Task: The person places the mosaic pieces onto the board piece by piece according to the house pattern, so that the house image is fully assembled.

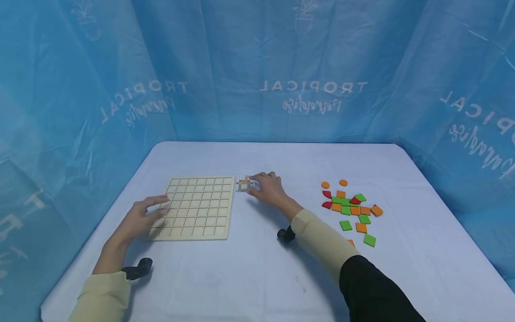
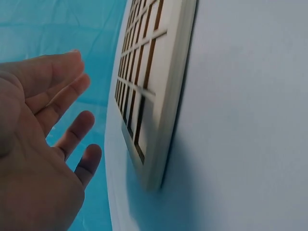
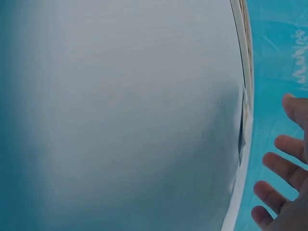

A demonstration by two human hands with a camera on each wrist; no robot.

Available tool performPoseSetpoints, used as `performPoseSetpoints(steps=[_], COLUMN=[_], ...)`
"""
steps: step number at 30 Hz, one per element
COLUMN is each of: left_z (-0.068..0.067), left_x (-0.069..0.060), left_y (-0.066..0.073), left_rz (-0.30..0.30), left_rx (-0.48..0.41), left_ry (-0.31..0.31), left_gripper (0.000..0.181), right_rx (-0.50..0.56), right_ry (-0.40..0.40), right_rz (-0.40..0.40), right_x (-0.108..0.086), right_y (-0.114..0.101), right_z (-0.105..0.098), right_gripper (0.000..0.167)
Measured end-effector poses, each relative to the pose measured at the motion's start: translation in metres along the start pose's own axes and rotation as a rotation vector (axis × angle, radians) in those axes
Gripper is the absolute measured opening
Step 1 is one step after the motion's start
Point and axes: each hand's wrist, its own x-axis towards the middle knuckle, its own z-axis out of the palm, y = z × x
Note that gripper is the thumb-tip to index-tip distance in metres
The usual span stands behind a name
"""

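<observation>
A cream board (image 1: 199, 210) divided into a grid of square recesses lies on the left half of the table. My left hand (image 1: 141, 217) hovers at its left edge, fingers spread and holding nothing; the left wrist view shows a gap between the fingers (image 2: 79, 127) and the board (image 2: 159, 120). Beside the board's far right corner lies a small printed card (image 1: 242, 184) with a coloured pattern on a grid. Above the card's right side is my right hand (image 1: 268, 190), partly covering it. In the right wrist view its fingers (image 3: 284, 168) are spread apart with nothing between them.
Loose flat pieces lie on the right of the table: green squares (image 1: 346, 225), orange squares (image 1: 361, 227), orange discs (image 1: 343, 182) and red curved pieces (image 1: 327, 205). Some overlap. Blue printed curtains (image 1: 257, 53) enclose the white table (image 1: 257, 277) behind and at both sides.
</observation>
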Motion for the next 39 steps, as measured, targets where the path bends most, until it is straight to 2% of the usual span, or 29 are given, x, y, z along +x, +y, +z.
performPoseSetpoints(steps=[4, 10, 19, 25, 32, 39], left_z=[-0.005, -0.01, -0.015, -0.016, -0.019, -0.019], left_x=[0.0, 0.002, 0.007, 0.008, 0.01, 0.013], left_y=[-0.006, -0.015, -0.029, -0.037, -0.043, -0.043], left_rz=[0.0, -0.039, -0.106, -0.053, -0.014, -0.013], left_rx=[-0.017, -0.031, 0.0, 0.037, 0.054, 0.078], left_ry=[-0.02, -0.033, -0.055, -0.043, -0.067, -0.085], left_gripper=[0.046, 0.045, 0.046, 0.039, 0.034, 0.035], right_rx=[0.03, 0.035, 0.053, 0.06, 0.06, 0.012], right_ry=[0.012, -0.01, -0.001, -0.018, -0.022, -0.041], right_rz=[0.015, 0.067, 0.089, 0.099, 0.111, 0.123], right_x=[0.009, 0.019, 0.027, 0.029, 0.032, 0.034], right_y=[0.0, 0.001, 0.005, 0.006, 0.007, 0.008], right_z=[0.005, 0.01, 0.015, 0.015, 0.017, 0.02], right_gripper=[0.052, 0.051, 0.046, 0.046, 0.042, 0.029])
